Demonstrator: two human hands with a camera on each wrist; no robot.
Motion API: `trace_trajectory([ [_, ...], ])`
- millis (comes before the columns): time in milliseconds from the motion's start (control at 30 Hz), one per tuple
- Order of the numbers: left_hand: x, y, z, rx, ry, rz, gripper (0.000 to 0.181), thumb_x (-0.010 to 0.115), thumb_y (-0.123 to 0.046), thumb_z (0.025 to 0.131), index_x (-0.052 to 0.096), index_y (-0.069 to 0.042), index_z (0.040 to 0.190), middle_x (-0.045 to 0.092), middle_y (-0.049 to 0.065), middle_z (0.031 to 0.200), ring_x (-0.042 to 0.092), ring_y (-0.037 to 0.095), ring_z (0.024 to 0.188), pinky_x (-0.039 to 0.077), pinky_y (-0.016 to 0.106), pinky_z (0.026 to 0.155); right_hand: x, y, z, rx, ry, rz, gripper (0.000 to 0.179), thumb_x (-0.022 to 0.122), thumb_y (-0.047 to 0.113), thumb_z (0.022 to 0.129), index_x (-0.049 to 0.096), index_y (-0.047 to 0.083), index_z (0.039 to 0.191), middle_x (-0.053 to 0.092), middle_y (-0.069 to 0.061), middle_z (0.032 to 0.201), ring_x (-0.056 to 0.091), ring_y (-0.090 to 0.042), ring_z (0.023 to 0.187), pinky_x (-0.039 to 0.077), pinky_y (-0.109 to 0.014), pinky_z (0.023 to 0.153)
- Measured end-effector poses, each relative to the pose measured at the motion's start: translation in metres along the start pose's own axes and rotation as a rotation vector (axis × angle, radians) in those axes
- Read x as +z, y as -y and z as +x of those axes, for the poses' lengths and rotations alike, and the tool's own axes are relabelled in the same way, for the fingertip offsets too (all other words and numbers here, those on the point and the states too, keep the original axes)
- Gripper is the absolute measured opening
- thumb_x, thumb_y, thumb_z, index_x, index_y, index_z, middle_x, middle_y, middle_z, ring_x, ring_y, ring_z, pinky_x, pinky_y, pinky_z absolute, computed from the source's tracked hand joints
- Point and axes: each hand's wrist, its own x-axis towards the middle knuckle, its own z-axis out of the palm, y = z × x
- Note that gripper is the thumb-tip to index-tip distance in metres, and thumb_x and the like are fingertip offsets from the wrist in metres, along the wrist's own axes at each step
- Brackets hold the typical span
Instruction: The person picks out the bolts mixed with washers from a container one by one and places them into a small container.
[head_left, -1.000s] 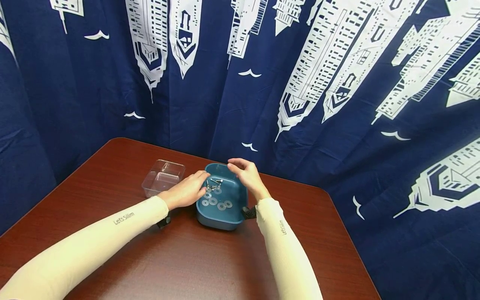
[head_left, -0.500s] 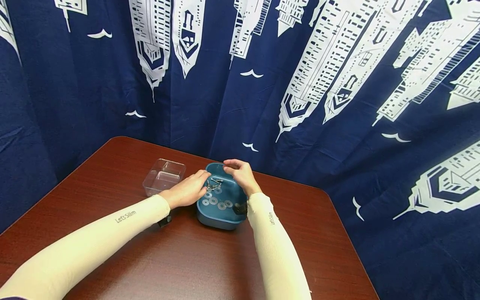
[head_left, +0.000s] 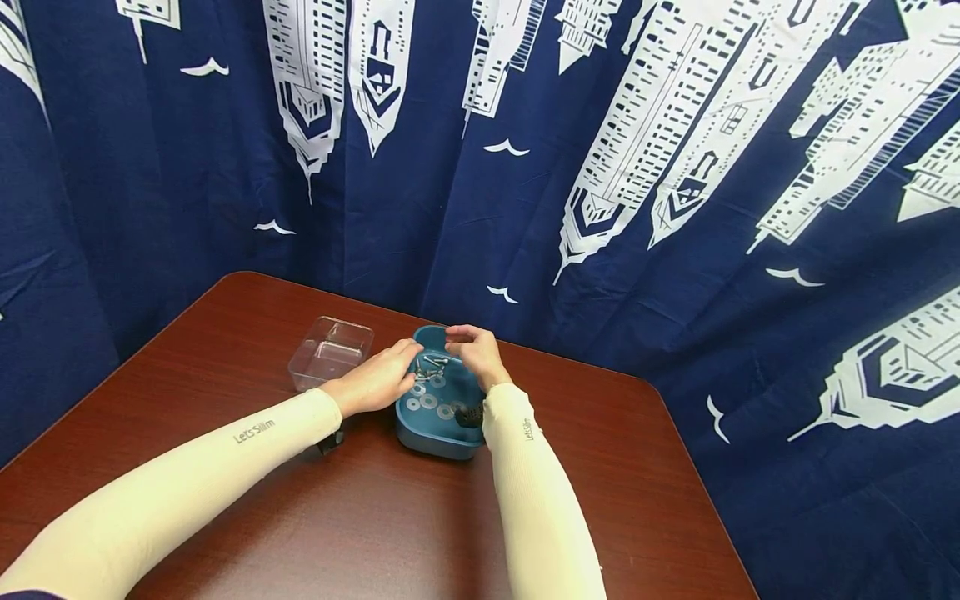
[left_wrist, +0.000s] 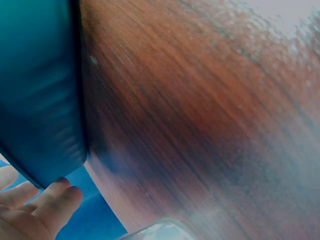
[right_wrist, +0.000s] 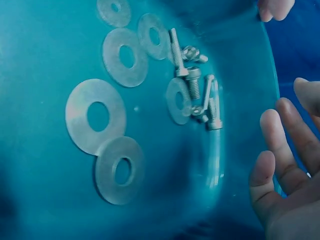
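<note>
Blue bin [head_left: 438, 446], hands [head_left: 377, 379] [head_left: 481, 355] by its rim, broad tabletop [head_left: 600, 450] at right

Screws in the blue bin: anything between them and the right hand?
Nothing visible. In the right wrist view, the right hand appears in front of the wall of the blue bin, not behind it; the washers lie on the other side of the screws.

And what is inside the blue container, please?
The blue container holds a small heap of metal bolts and at least six washers. In the head view, the right hand and its black wrist device hide part of the interior. Anything under the bolts cannot be seen.
</note>
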Motion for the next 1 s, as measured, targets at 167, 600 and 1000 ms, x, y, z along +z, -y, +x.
trace_trajectory([
  [167, -0.001, -0.001, 0.000, -0.006, 0.011, 0.006, 0.055, 0.056, -0.016, 0.101, 0.039, 0.004, 0.148, 0.039, 0.023, 0.154, 0.048, 0.037, 0.138, 0.039, 0.049, 0.114, 0.004, -0.007, 0.001, 0.019, 0.000, 0.019, 0.035, 0.064, -0.007, 0.089, 0.067, -0.004, 0.124, 0.068, -0.026, 0.120, 0.069, -0.038, 0.102, 0.052, -0.052, 0.098],
  [600, 0.001, 0.002, 0.001, -0.026, 0.024, 0.023, 0.056, 0.056, -0.018, 0.101, 0.038, 0.003, 0.150, 0.038, 0.023, 0.155, 0.047, 0.038, 0.139, 0.038, 0.049, 0.115, 0.012, -0.018, 0.005, 0.137, -0.025, -0.040, 0.040, 0.070, 0.001, 0.086, 0.071, 0.009, 0.124, 0.072, -0.013, 0.120, 0.072, -0.033, 0.092, 0.046, -0.032, 0.063],
  [1000, 0.001, 0.001, 0.001, -0.004, -0.001, 0.005, 0.055, 0.058, -0.016, 0.100, 0.040, 0.002, 0.148, 0.040, 0.021, 0.153, 0.051, 0.035, 0.136, 0.041, 0.047, 0.113, 0.020, -0.032, 0.010, 0.193, -0.092, 0.001, 0.039, 0.070, -0.004, 0.083, 0.072, 0.010, 0.120, 0.072, -0.012, 0.114, 0.058, -0.013, 0.058, 0.042, -0.024, 0.049],
])
